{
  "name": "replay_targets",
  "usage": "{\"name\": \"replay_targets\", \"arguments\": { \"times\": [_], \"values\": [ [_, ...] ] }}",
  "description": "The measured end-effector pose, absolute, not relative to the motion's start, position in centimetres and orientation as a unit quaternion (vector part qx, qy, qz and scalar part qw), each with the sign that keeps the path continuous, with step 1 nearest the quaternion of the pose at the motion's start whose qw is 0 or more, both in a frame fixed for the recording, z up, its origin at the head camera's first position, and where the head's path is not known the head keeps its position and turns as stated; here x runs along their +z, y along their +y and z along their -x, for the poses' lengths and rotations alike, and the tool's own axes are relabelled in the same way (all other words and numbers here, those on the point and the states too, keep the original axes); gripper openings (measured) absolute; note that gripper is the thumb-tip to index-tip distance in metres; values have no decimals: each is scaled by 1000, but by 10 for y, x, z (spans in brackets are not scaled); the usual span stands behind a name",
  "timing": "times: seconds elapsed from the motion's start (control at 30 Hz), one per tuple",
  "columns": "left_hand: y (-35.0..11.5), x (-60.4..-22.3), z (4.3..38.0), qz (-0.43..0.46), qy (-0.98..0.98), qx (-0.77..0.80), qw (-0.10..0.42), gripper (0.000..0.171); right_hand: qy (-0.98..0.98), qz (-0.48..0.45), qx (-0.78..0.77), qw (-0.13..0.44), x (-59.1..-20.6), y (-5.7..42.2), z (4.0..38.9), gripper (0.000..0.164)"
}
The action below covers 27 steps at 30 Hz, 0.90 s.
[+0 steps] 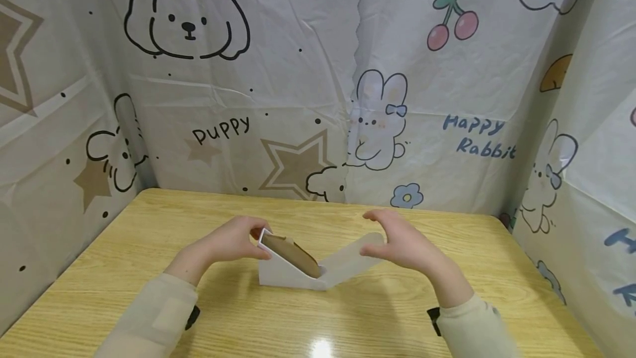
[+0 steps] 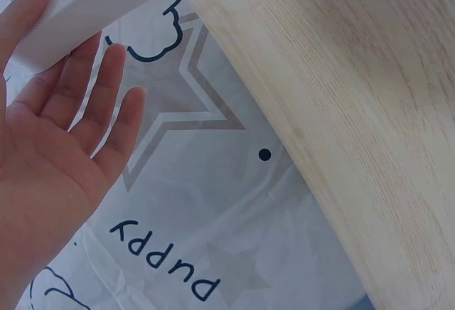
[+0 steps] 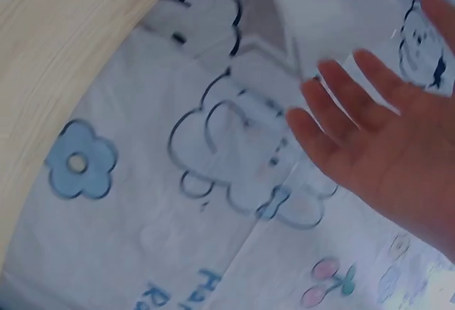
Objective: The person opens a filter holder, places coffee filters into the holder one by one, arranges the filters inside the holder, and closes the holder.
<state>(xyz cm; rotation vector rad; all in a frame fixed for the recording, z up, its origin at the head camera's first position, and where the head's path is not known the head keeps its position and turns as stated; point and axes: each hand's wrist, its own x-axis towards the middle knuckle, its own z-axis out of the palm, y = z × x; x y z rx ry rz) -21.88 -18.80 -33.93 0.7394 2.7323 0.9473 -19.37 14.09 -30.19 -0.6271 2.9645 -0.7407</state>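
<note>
A small white box [image 1: 285,277] with a sloping open top stands on the table, a brown papery thing [image 1: 293,253] showing inside it. From its low right end a pale, translucent flap [image 1: 348,261] slants up to the right. My left hand [image 1: 236,242] holds the tall left end between thumb and fingers; the left wrist view shows the thumb on one face of the white box [image 2: 99,8] and fingertips behind it. My right hand [image 1: 402,241] is spread at the flap's raised end, thumb overlapping it in the head view. In the right wrist view the right hand's fingers [image 3: 334,107] are parted.
The wooden table [image 1: 199,314] has rounded far corners. A printed white curtain [image 1: 298,87] with cartoon animals and stars hangs behind it and along both sides. Dark wrist straps [image 1: 434,320] show at the sleeve cuffs.
</note>
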Motion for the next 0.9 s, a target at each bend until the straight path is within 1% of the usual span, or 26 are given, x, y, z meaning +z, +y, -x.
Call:
{"name": "replay_targets", "arguments": {
  "times": [0.07,0.1,0.17,0.3,0.37,0.9],
  "values": [
    [-188,-339,218,-246,913,317,79,23,951,201,-230,40,-304,153,195,63],
    [-188,-339,218,-245,913,317,80,23,951,203,-227,47,-305,158,196,61],
    [-188,-339,217,-243,913,318,81,24,949,206,-230,56,-309,164,197,53],
    [-188,-339,218,-241,913,319,80,24,943,213,-250,53,-313,167,199,36],
    [-188,-339,218,-241,913,319,79,24,942,211,-258,53,-314,167,199,33],
    [-186,-343,220,-250,904,336,82,23,921,213,-322,57,-314,159,200,35]
  ]
}}
